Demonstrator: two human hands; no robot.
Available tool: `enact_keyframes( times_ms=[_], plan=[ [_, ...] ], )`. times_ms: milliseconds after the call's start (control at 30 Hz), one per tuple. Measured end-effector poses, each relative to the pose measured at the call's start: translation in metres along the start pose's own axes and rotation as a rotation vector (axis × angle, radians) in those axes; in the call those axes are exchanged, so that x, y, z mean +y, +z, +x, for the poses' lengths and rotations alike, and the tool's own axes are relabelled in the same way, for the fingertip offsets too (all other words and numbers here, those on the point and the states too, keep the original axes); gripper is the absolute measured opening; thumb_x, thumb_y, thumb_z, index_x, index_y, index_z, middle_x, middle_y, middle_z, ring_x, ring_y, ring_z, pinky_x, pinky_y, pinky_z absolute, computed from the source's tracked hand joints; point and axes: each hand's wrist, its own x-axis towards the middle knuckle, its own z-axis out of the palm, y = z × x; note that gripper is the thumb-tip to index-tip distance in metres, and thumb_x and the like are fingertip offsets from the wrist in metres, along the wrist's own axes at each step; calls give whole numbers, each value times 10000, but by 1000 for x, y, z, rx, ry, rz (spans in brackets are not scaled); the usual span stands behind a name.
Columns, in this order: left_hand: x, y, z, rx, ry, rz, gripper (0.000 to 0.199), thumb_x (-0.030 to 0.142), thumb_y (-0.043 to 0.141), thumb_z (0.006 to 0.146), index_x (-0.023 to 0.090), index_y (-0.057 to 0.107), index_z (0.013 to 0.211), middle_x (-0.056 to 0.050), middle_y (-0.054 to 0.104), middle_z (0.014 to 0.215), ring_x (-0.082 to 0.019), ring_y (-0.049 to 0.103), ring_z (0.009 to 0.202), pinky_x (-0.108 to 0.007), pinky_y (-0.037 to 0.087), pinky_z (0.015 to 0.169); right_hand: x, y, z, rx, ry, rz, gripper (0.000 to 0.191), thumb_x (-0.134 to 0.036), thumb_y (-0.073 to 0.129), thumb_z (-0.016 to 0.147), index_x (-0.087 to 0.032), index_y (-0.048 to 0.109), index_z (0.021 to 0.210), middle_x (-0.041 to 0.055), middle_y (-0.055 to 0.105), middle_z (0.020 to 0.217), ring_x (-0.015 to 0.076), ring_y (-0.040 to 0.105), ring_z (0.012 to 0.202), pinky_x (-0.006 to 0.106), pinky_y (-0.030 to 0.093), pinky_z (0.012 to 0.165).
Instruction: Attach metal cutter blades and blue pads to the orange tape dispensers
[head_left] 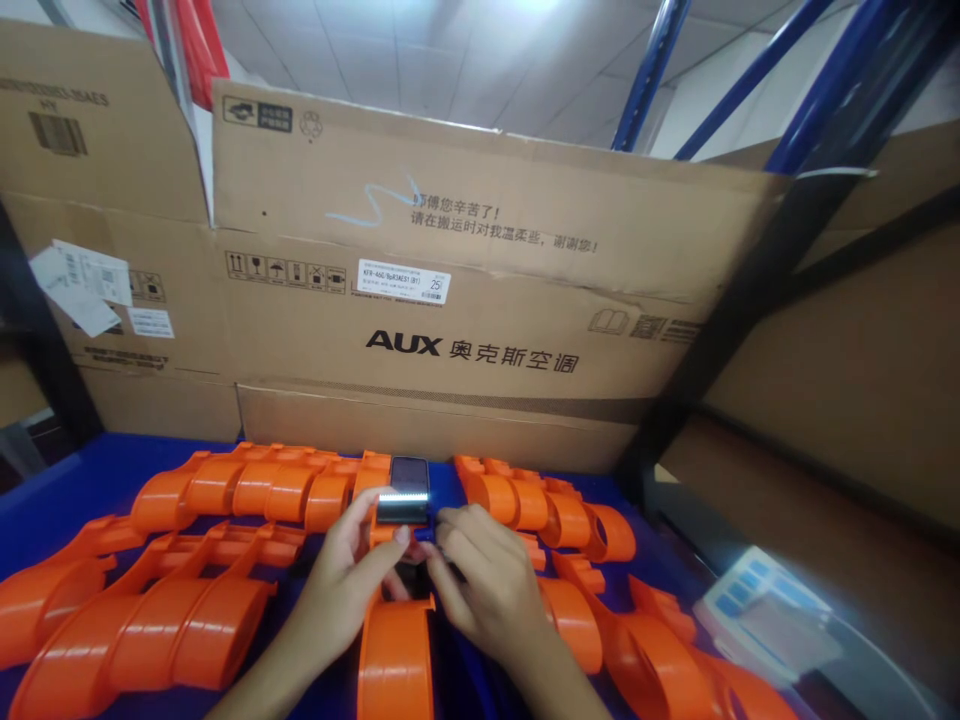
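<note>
Small dark module (406, 490) with a bright strip, at centre of the blue table (90, 470), above an orange plastic housing (395, 655). Pinched by left hand (352, 580) at its lower left edge. Right hand (480, 580) fingertips curled at the lower right corner (grasp or mere touch: cannot tell). More orange housings (247, 490) around; AUX carton (465, 300) behind.
</note>
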Motion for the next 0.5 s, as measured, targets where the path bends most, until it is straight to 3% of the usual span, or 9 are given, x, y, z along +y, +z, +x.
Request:
enact_keyframes(
  times_ms=[167, 267, 400, 500],
  plan=[
    [-2, 0, -1, 9, -22, -40, 340, 398, 729, 864, 223, 610, 1131, -3, 697, 820, -112, 636, 519, -219, 536, 528, -2, -4, 3, 6, 4, 22, 68, -163, 594, 958, -202, 593, 903, 92, 708, 955, 208, 580, 767, 337, 464, 682],
    [-3, -4, 1, 18, -14, -101, 370, 368, 753, 850, 233, 614, 1165, -2, 714, 825, -119, 654, 524, -227, 547, 561, -1, -9, 5, 62, 58, 206, 29, -193, 613, 941, -204, 592, 958, 90, 679, 945, 227, 595, 830, 360, 483, 741],
    [-2, -11, 4, -1, -108, -200, 640, 333, 806, 798, 272, 541, 1378, -51, 773, 941, -173, 720, 571, -287, 590, 634, -3, -12, 6, 155, 372, 628, 129, -296, 515, 1008, -234, 589, 1094, 74, 657, 992, 227, 633, 907, 360, 508, 807],
    [2, -10, -3, -134, -212, -291, 835, 314, 819, 785, 302, 428, 1523, -96, 793, 988, -235, 756, 581, -345, 609, 644, -9, -14, 10, -17, 563, 997, 307, -379, 484, 1032, -283, 517, 1322, 64, 672, 1096, 226, 661, 974, 361, 517, 866]
  ],
)
